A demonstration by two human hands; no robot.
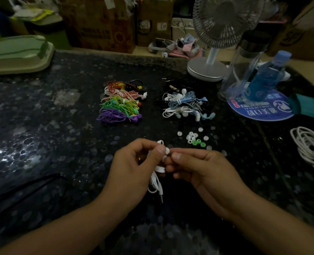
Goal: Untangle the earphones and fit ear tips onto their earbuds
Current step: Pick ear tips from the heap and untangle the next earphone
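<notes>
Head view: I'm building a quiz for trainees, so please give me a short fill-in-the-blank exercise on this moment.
1. Both hands, the left hand and the right hand, hold a pair of earphones coloured ____.
2. Among the loose ear tips on the table, a few are white and a few are ____.
3. The bundle nearest the person in the colourful earphone pile is ____.
4. Behind the blue-and-white earphone pile stands a desk ____.

Missing words: white; green; purple; fan
</notes>
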